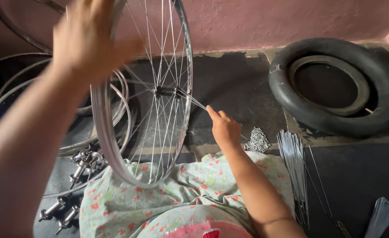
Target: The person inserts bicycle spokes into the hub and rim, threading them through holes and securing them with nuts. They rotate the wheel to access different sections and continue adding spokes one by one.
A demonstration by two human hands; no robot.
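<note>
A silver bicycle wheel rim (101, 123) stands upright on my lap, its thin spokes meeting at a dark hub (164, 91). My left hand (88, 37) is raised and blurred at the top of the rim, gripping it. My right hand (223, 128) pinches the outer end of a loose spoke (193, 101) that runs up to the hub. My lap is covered by a pale floral cloth (190, 185).
A black tyre (335, 88) lies on the dark floor at the right. A bundle of loose spokes (293, 163) and a heap of small metal nipples (258, 140) lie beside my right knee. Spare rims (9, 83) and metal hubs (80, 165) lie left.
</note>
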